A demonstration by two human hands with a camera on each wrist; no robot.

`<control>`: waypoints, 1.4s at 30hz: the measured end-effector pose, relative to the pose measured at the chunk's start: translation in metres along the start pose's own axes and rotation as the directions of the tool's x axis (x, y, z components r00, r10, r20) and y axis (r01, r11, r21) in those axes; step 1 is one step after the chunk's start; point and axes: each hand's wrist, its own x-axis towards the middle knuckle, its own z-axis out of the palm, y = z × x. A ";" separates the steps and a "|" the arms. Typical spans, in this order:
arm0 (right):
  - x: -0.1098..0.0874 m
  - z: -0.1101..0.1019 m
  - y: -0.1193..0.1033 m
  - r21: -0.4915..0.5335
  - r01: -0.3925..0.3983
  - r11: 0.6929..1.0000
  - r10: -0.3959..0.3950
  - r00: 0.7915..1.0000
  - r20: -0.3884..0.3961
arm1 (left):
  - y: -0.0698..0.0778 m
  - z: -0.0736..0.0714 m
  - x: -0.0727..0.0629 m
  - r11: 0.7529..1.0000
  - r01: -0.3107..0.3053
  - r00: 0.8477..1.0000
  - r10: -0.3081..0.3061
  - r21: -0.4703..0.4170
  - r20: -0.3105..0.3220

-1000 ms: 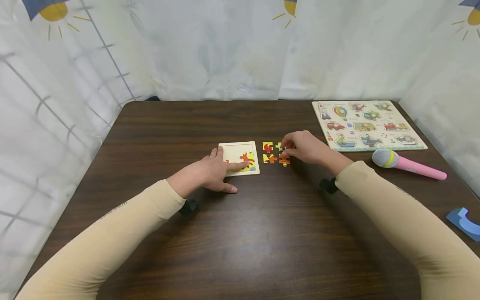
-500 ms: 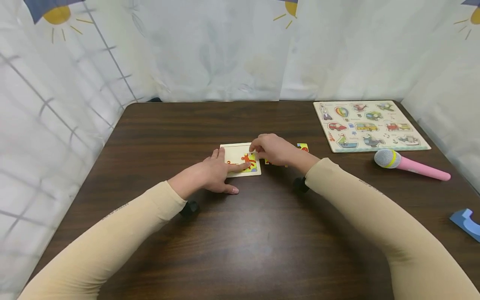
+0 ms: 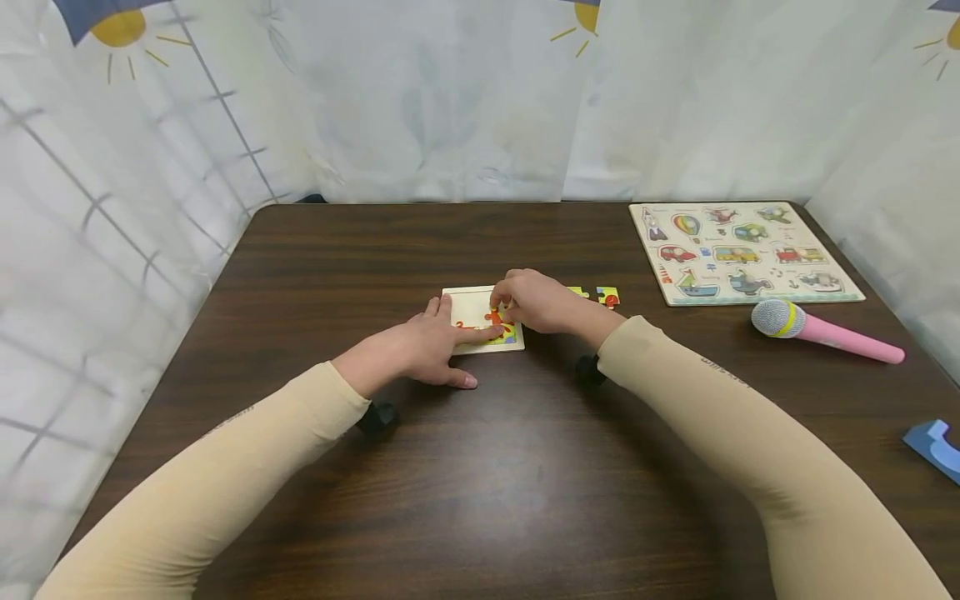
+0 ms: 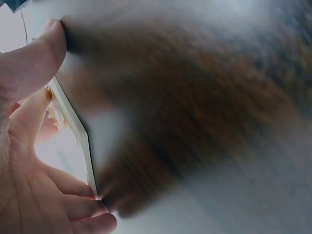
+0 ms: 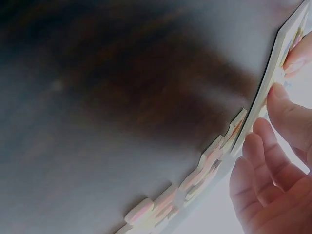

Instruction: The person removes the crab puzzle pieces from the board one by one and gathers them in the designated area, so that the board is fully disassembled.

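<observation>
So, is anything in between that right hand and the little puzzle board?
Nothing I can see: the right hand is over the right side of the puzzle board. The left hand rests on the board nearby, but not between them.

Pink microphone (image 3: 823, 333) beside a vehicle picture board (image 3: 766, 267), blue curved object (image 3: 931, 447) at right, white curtain (image 3: 480, 108) behind

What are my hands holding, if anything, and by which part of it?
Right hand: cannot be told; its fingers hide whether they pinch a piece over the jigsaw tray. Left hand: nothing held; its outstretched fingers rest on the tray.
</observation>
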 end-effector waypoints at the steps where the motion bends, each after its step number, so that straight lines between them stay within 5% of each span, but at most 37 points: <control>1: 0.000 0.000 0.000 0.000 -0.003 1.000 0.003 1.000 0.002 | 0.000 0.000 0.000 1.000 -0.004 1.000 0.004 -0.003 -0.001; 13: 0.002 -0.001 -0.002 0.049 -0.023 0.999 0.022 1.000 0.017 | 0.000 -0.002 0.001 1.000 -0.007 1.000 0.007 0.013 -0.004; 33: -0.006 0.000 0.003 0.205 0.037 0.978 -0.020 0.996 -0.083 | 0.001 -0.002 0.000 1.000 0.001 1.000 -0.001 -0.006 0.007; 42: -0.023 -0.013 0.019 0.270 -0.007 0.963 0.040 0.992 -0.116 | 0.001 -0.002 -0.001 1.000 0.013 1.000 -0.013 -0.014 0.013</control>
